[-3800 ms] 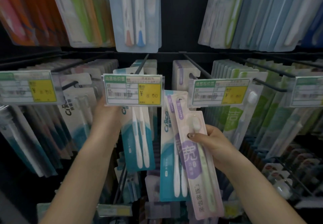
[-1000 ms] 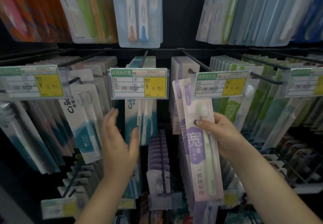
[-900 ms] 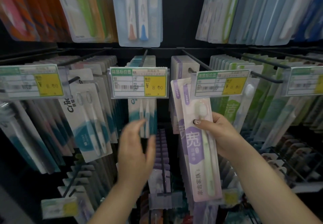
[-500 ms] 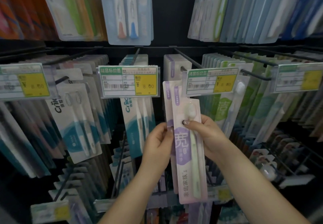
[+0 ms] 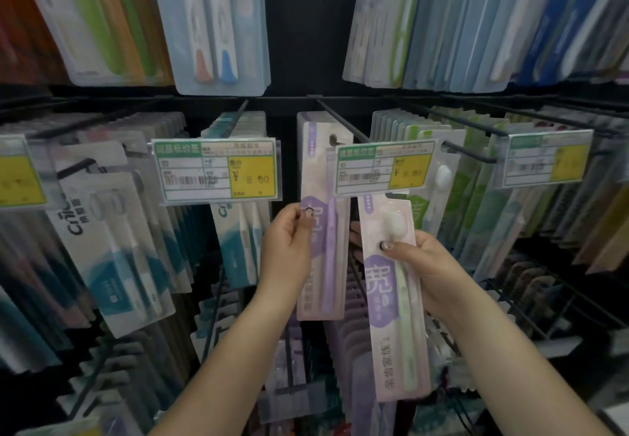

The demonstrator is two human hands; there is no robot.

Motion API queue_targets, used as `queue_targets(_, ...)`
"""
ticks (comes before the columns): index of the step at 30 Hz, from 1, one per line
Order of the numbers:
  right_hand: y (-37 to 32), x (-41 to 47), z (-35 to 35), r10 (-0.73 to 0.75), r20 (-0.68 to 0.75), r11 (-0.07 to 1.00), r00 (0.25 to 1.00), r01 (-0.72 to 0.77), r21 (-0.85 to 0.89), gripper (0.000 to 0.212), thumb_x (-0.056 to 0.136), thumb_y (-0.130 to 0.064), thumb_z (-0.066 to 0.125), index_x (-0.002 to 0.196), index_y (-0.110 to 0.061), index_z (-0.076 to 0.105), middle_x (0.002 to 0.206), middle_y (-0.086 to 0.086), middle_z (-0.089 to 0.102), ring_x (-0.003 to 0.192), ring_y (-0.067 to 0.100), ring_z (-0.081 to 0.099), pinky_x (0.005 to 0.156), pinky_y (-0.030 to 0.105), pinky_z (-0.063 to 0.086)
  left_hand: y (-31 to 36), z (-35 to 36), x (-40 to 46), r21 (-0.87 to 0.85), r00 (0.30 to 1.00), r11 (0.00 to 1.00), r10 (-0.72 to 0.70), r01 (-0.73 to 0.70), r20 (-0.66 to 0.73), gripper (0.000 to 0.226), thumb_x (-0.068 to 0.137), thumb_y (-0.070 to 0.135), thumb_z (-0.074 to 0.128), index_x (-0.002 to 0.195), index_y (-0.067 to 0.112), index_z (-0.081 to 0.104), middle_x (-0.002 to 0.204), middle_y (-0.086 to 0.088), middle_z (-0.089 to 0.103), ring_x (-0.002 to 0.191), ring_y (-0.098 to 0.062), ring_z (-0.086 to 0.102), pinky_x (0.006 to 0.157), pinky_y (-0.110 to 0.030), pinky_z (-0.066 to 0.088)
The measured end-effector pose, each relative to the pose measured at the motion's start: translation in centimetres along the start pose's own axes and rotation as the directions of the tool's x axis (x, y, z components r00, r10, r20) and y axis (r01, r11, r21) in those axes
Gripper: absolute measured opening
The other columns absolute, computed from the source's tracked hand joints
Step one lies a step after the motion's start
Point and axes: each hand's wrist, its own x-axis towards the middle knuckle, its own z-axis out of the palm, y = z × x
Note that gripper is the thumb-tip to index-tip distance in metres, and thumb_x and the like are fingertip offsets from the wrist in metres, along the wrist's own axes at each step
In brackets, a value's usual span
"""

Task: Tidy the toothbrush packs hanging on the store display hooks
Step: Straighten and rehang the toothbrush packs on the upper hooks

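Each of my hands holds a pale purple toothbrush pack in front of the display. My left hand [image 5: 289,248] grips the left pack [image 5: 323,231], whose top hole is level with the black hook [image 5: 343,118] behind the centre-right price tag [image 5: 384,166]. My right hand [image 5: 422,265] holds the second purple pack [image 5: 394,316], lower and tilted, with a white-headed green brush inside. More purple packs [image 5: 306,122] hang further back on that hook.
Blue-and-white packs [image 5: 112,251] hang on hooks to the left behind a yellow price tag [image 5: 218,170]. Green packs [image 5: 439,176] fill hooks on the right. A row above holds blue, green and orange packs [image 5: 218,27]. Lower hooks [image 5: 357,343] carry more packs.
My left hand left the blue packs, came across and took one of the two purple packs. The packs are now apart, the left one raised toward the hook.
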Motion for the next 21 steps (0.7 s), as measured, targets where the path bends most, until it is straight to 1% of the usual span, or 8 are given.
queue_targets(1,-0.1,0.0,-0.1,-0.008,0.001,1.0,1.0,0.008,-0.014,0.017,0.068,-0.009,0.058,0.078,-0.01,0.072,0.071,0.005,0.073,0.062,0.014,0.069,0.056,0.023,0.055,-0.1,0.1,0.0,0.002,1.0,1.0,0.002,-0.002,0.013,0.02,0.095,0.02,0.043,0.091,0.013,0.061,0.086,-0.019,0.063,0.073,-0.019,0.052,0.069,-0.033,0.042)
queue_targets(5,-0.4,-0.1,-0.6,-0.026,0.003,0.996,1.0,0.026,-0.085,0.014,0.071,-0.011,0.061,0.078,-0.015,0.073,0.073,0.001,0.074,0.067,0.011,0.07,0.058,0.021,0.054,-0.6,0.6,-0.1,0.017,1.0,1.0,0.006,-0.006,0.027,0.02,0.096,0.02,0.042,0.091,0.024,0.062,0.084,0.002,0.064,0.074,-0.007,0.055,0.07,-0.024,0.044)
queue_targets(9,-0.8,-0.1,-0.5,0.029,0.102,0.981,0.994,-0.009,-0.192,0.012,0.076,-0.012,0.067,0.088,-0.012,0.07,0.079,0.001,0.074,0.072,0.014,0.069,0.063,0.024,0.054,-1.0,0.5,-0.1,0.028,1.0,1.0,0.007,-0.007,0.006,0.018,0.095,0.023,0.044,0.094,0.025,0.062,0.091,0.001,0.067,0.083,-0.015,0.061,0.076,-0.031,0.047)
queue_targets(11,-1.0,0.1,0.1,0.062,0.159,0.96,0.985,-0.016,-0.278,0.008,0.079,-0.01,0.066,0.086,-0.014,0.069,0.075,-0.004,0.073,0.069,0.01,0.068,0.061,0.021,0.051,-1.1,0.5,-0.2,0.01,1.0,1.0,-0.012,0.012,0.002,0.017,0.095,0.022,0.045,0.098,0.025,0.061,0.093,0.005,0.067,0.087,-0.011,0.063,0.079,-0.032,0.05)
queue_targets(14,-1.7,1.0,1.3,0.048,0.202,0.928,0.978,0.03,-0.37,0.01,0.084,-0.009,0.062,0.089,-0.016,0.068,0.078,-0.006,0.072,0.073,0.01,0.067,0.067,0.023,0.05,-1.2,0.5,-0.3,-0.017,0.999,0.999,-0.045,0.044,-0.02,0.02,0.094,0.017,0.046,0.11,0.014,0.058,0.105,-0.001,0.067,0.098,-0.013,0.063,0.09,-0.041,0.051)
queue_targets(16,-2.4,1.8,2.0,0.022,0.215,0.928,0.976,0.06,-0.367,0.016,0.086,-0.007,0.058,0.091,-0.018,0.068,0.08,-0.007,0.073,0.076,0.009,0.068,0.068,0.023,0.051,-1.3,0.4,-0.4,-0.034,0.998,0.998,-0.053,0.051,-0.035,0.021,0.095,0.016,0.045,0.112,0.016,0.057,0.11,-0.002,0.065,0.103,-0.015,0.061,0.094,-0.042,0.049)
queue_targets(18,-3.0,2.5,2.6,0.001,0.232,0.936,0.973,0.081,-0.343,0.02,0.087,-0.005,0.056,0.094,-0.02,0.067,0.083,-0.009,0.074,0.079,0.007,0.069,0.069,0.02,0.052,-1.2,0.3,-0.7,-0.042,0.997,0.998,-0.049,0.046,-0.053,0.02,0.095,0.017,0.044,0.11,0.024,0.056,0.111,0.001,0.064,0.105,-0.013,0.06,0.094,-0.036,0.048)
queue_targets(21,-3.3,3.2,3.1,-0.021,0.248,0.952,0.969,0.095,-0.292,0.022,0.087,-0.003,0.054,0.091,-0.02,0.068,0.082,-0.01,0.074,0.08,0.005,0.069,0.069,0.017,0.052,-0.5,0.1,-1.2,-0.029,0.996,0.999,-0.017,0.015,-0.085,0.021,0.096,0.016,0.041,0.104,0.032,0.053,0.109,0.011,0.061,0.104,-0.002,0.057,0.088,-0.018,0.046)
